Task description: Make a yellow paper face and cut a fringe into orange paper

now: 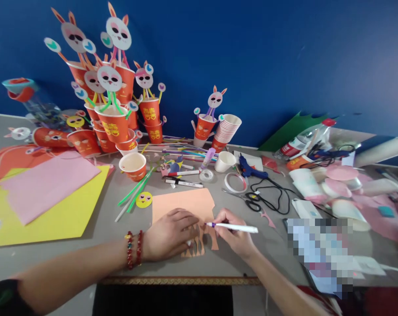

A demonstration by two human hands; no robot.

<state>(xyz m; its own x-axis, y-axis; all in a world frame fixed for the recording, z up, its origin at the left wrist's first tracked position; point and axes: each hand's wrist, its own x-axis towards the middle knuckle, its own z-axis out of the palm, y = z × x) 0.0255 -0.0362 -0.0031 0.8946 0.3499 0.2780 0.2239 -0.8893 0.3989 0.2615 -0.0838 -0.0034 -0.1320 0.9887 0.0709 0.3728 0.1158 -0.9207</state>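
A sheet of peach paper (182,199) lies on the table with shapes cut out along its near edge. My left hand (172,230) rests flat across it, fingers stretched to the right and covering part of the cutouts. In my right hand (235,237) is a white marker (240,228) with a purple end, its tip at the paper just right of my left fingertips. Just left of the sheet sit a small yellow paper face (144,199) and several green straws (136,193).
Orange cups with rabbit figures (111,123) stack at back left. Yellow paper (87,210) and pink paper (50,184) lie left. Scissors (253,202), a blue glue gun (251,169) and tape (236,182) lie right, near a pixelated phone (317,259) and a bottle (306,138).
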